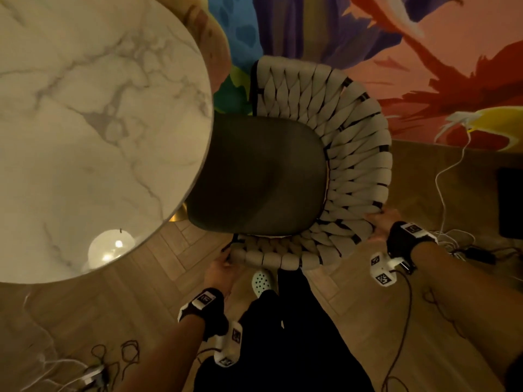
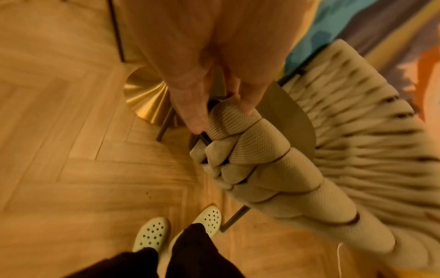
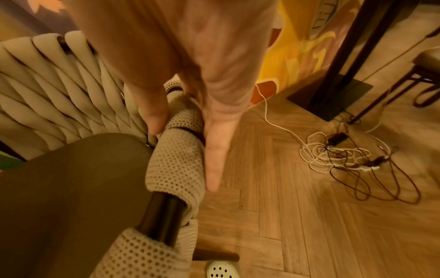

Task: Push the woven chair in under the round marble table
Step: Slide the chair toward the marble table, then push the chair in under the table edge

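The woven chair (image 1: 353, 154) has a beige strap back and a dark seat (image 1: 263, 176). It stands right of the round marble table (image 1: 93, 123), with the seat's front edge under the tabletop rim. My left hand (image 1: 220, 268) grips the near end of the chair's back rim (image 2: 262, 159), with thumb and fingers (image 2: 195, 112) pinching the woven end. My right hand (image 1: 380, 222) holds the rim farther round on the right. There the thumb (image 3: 154, 116) lies on the inner side and straight fingers (image 3: 214, 159) run along the outer side.
The table's gold fluted base (image 2: 147, 97) stands just past the chair's front legs. Tangled cables (image 3: 338, 154) lie on the wood floor to the right, and more cables (image 1: 96, 369) at lower left. A black stand base (image 3: 333, 96) and a stool (image 3: 426, 75) sit far right. My feet in pale clogs (image 2: 152, 231) stand behind the chair.
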